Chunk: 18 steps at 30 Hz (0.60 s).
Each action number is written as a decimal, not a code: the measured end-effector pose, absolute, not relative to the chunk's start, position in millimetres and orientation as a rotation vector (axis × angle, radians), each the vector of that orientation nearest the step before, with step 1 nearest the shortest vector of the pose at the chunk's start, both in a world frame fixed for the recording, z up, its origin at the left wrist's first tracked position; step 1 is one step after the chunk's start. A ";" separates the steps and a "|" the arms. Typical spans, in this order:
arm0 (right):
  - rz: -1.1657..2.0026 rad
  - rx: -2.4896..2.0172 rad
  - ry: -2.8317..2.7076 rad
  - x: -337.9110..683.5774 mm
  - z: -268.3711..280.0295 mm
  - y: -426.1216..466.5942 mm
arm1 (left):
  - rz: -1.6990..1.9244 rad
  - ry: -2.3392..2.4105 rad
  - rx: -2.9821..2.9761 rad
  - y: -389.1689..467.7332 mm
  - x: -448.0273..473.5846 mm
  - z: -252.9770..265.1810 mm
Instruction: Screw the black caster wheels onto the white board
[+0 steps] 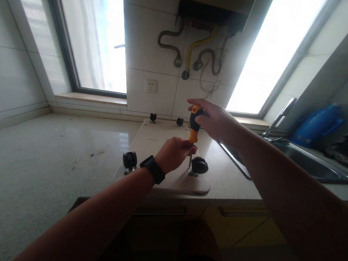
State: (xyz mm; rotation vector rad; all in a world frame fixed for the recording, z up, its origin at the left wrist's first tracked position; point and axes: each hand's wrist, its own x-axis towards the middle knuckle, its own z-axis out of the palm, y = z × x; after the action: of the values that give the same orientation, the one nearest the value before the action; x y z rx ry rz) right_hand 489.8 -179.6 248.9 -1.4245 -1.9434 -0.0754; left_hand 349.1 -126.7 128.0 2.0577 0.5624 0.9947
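Observation:
My right hand point(211, 119) is closed around the yellow-and-black handle of a screwdriver point(195, 124), held nearly upright. Below it, the fingers of my left hand point(176, 150), with a black watch on the wrist, pinch the screwdriver's shaft just under the handle. The tip reaches down to the metal plate of a black caster wheel point(199, 165) at the near right corner of a pale board point(153, 145). Any screw under the tip is too small to make out. Another caster point(129, 160) stands at the near left corner, and two smaller-looking ones point(153, 118) stand along the far edge.
The board lies on a speckled countertop point(73, 148), its near edge at the counter's front. To the right are a metal sink point(303, 159), a faucet point(282, 114) and a blue jug-like container point(317, 125). A water heater with pipes point(187, 60) hangs on the back wall between two windows.

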 end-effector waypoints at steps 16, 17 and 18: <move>-0.540 -1.551 -1.951 489.0 255.8 -186.5 | 1.048 0.574 2.037 -131.3 351.9 131.7; -0.409 -1.532 -1.972 488.7 257.9 -188.5 | 1.047 0.560 2.033 -130.6 352.0 131.3; -0.240 -1.506 -1.993 489.0 260.4 -190.5 | 1.045 0.549 2.036 -130.0 351.7 131.2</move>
State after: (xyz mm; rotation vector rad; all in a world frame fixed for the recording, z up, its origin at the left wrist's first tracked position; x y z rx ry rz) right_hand 489.0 -190.5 260.4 -1.5057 -1.9935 -0.2395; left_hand 351.7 -130.0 131.2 2.0357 0.5494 1.0447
